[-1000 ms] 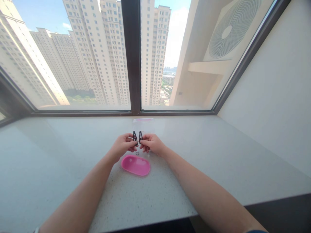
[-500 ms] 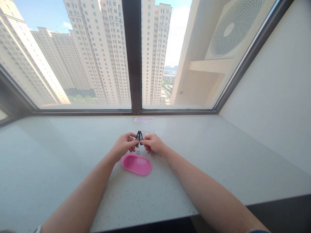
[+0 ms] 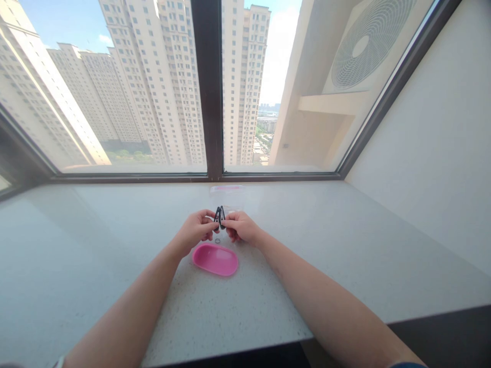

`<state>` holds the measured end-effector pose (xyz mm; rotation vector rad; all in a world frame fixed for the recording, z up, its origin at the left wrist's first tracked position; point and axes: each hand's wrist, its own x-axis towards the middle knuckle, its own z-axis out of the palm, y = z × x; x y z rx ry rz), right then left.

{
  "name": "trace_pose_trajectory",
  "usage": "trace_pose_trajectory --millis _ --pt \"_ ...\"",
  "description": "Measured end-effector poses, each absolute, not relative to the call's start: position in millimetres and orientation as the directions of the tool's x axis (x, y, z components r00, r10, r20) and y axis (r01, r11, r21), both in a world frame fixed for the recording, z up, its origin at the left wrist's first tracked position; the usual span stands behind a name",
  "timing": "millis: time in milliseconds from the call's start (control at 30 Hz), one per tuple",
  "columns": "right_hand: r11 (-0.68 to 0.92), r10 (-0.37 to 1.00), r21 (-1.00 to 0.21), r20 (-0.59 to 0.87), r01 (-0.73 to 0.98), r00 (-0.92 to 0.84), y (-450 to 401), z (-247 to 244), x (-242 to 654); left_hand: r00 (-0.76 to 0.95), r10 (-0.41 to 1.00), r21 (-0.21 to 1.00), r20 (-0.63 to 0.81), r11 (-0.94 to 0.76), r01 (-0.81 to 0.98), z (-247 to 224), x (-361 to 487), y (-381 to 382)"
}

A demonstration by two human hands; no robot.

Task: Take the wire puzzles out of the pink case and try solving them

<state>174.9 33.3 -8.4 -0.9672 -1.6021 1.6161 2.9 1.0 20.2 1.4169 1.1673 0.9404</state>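
Observation:
Between thumb and fingers, my left hand (image 3: 199,225) pinches a black snap hair clip (image 3: 217,216). My right hand (image 3: 239,226) grips a second black hair clip (image 3: 223,215) the same way. Both clips stand upright side by side, their tips close together; whether they touch is hard to tell. Just below them a small ring (image 3: 217,240) lies on the pale speckled sill. Nearer to me sits a shallow pink oval dish (image 3: 215,259) with nothing visible inside. Behind my hands lies a clear zip bag (image 3: 227,197) with a pink seal, partly covered by my fingers.
The speckled white sill (image 3: 103,260) runs up to a dark window frame (image 3: 153,178) at the back. On the right rises a white wall (image 3: 433,153). The sill's front edge (image 3: 245,349) crosses the bottom, dark below it.
The right-hand clip has turned slightly and now stands a bit more apart from the left one at the top. Otherwise, hands, dish and ring stay practically where they were.

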Motion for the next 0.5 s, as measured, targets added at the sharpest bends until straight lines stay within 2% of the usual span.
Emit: trace_pose_trajectory --millis 233,500 --pt "-0.071 0.850 -0.997 -0.041 -0.037 -0.526 35.4 -8.5 173.9 0.227 0.974 0.996 -0.019 -0.001 0.088 14.7 1.0 3.6" --pt "-0.074 0.853 -0.995 -0.033 -0.059 -0.522 34.9 -8.3 174.7 0.205 0.977 0.996 -0.065 0.077 -0.049 14.8 -0.2 5.6"
